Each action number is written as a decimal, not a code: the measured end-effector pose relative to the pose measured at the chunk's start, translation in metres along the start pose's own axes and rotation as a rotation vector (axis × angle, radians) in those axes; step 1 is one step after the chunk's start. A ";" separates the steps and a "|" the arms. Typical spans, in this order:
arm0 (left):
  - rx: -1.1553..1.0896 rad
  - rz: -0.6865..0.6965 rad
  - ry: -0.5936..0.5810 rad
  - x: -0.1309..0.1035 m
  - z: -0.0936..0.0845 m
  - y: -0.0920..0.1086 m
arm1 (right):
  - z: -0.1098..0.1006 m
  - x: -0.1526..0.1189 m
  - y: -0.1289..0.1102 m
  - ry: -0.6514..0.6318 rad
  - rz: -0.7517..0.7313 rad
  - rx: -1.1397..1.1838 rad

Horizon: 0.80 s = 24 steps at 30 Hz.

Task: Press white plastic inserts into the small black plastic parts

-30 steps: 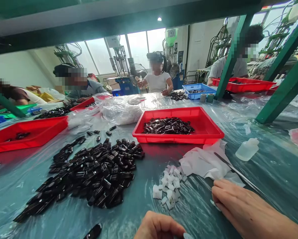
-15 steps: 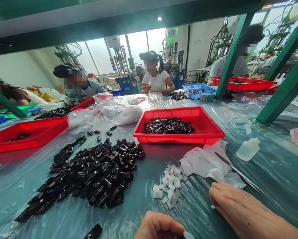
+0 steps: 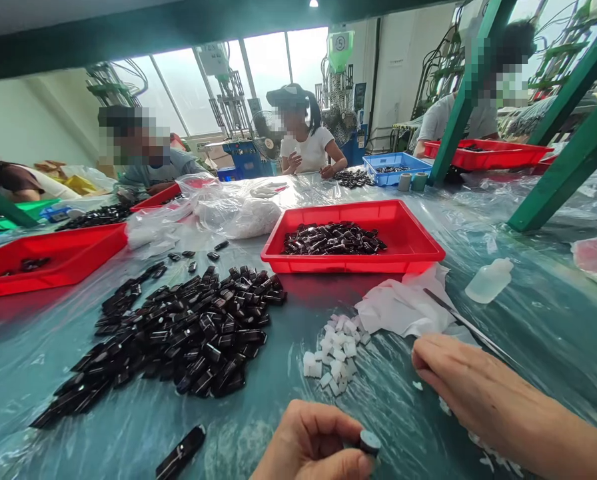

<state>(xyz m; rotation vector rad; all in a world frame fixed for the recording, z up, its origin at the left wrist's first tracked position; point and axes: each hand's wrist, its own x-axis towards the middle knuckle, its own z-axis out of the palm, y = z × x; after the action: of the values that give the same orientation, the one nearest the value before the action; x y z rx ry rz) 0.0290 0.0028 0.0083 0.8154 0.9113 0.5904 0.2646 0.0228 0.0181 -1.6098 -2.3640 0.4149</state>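
Observation:
Low in the head view, my left hand (image 3: pixel 311 443) pinches a small black piece with a pale, rounded end face (image 3: pixel 370 441) between thumb and forefinger. To its right, my right hand (image 3: pixel 458 373) is closed, fingers bent down and pressed together just above the table; whatever it may hold is hidden. White scraps (image 3: pixel 496 457) lie beneath and beside that hand. Beyond my hands is a heap of small white blocks (image 3: pixel 337 350). A big pile of glossy black parts (image 3: pixel 193 327) spreads to the left. One single black part (image 3: pixel 181 453) lies near the front edge.
A red tray (image 3: pixel 353 265) of black parts stands ahead. White tissue (image 3: pixel 403 307), tweezers (image 3: pixel 471 327) and a translucent bottle (image 3: pixel 489 281) lie at the right. Another red tray (image 3: pixel 78 260) sits left. Green posts (image 3: pixel 563 147) rise from the table. Several co-workers sit across from me.
My left hand has come up a little, and more of the black piece in it shows. My right hand keeps its closed shape near the scraps. The view has tipped slightly downward.

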 end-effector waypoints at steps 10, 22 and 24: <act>0.201 -0.034 -0.033 0.000 0.000 -0.001 | -0.013 0.011 -0.052 -0.501 0.210 1.221; 0.366 -0.029 -0.104 0.000 0.002 0.003 | -0.001 0.010 -0.052 -0.643 0.298 1.353; 0.405 0.001 -0.117 0.000 0.002 0.004 | 0.000 0.010 -0.051 -0.679 0.284 1.357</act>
<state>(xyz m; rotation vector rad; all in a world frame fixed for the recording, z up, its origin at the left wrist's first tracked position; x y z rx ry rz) 0.0302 0.0040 0.0126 1.2016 0.9352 0.3567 0.2172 0.0144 0.0376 -1.0840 -1.3185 2.2415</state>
